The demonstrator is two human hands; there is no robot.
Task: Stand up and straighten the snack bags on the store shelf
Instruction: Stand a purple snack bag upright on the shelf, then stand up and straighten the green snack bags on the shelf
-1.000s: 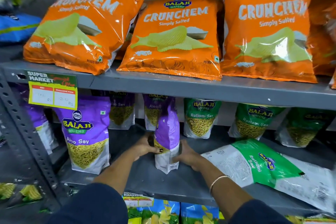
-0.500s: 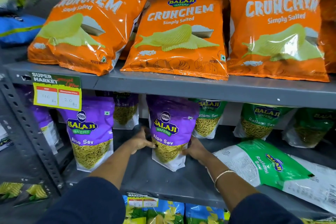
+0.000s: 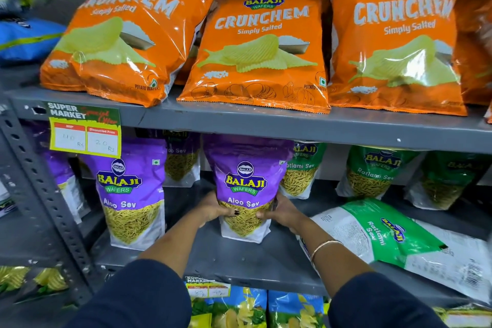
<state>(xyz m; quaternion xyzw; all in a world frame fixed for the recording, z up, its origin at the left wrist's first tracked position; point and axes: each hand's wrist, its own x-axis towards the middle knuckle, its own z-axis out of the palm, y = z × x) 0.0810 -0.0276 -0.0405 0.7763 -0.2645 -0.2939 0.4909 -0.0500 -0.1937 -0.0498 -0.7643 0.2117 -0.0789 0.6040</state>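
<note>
A purple Aloo Sev bag stands upright in the middle of the grey lower shelf, its front facing me. My left hand grips its lower left side and my right hand grips its lower right side. Another purple Aloo Sev bag stands upright to the left. A green Ratlami Sev bag lies flat on the shelf at the right, beside my right forearm. More green bags stand along the back.
Three orange Crunchem chip bags lean on the upper shelf. A yellow price tag hangs from that shelf's left edge. A perforated grey upright runs down the left. Blue bags sit on the shelf below.
The purple bag was edge-on a second ago; it has been turned front-facing and set upright. Both hands have closed in on its lower sides.
</note>
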